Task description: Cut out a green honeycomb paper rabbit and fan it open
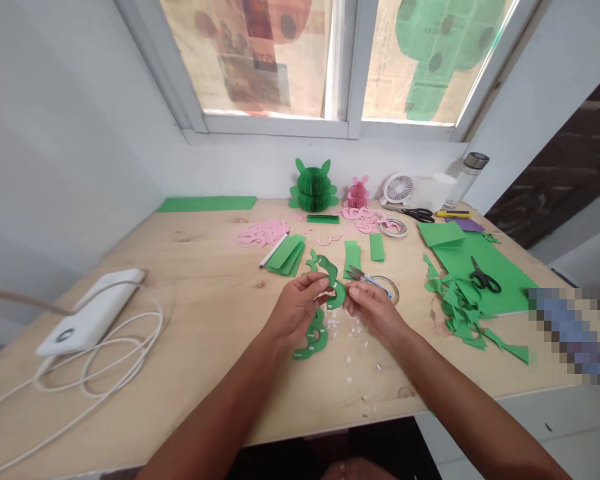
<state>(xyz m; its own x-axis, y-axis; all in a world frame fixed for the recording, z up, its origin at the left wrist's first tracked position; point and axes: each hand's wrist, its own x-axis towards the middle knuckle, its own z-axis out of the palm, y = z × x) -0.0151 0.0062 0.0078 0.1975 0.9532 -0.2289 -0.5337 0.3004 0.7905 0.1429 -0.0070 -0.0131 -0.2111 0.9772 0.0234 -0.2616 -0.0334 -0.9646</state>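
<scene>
My left hand is closed, thumb and fingers pinching a curved green paper cutout with small white patches on it. My right hand is closed too, its fingertips pressed together at the cutout's right edge. More curled green paper pieces with white patches lie just below the left hand. Beyond the right hand's fingers are a small cutting tool with a blue handle, partly hidden, and a roll of tape. Tiny white scraps are scattered on the wooden table.
Folded green paper, pink paper curls and a green honeycomb paper figure stand or lie farther back. Green scraps and black scissors are at right. A white power strip with looped cable is at left.
</scene>
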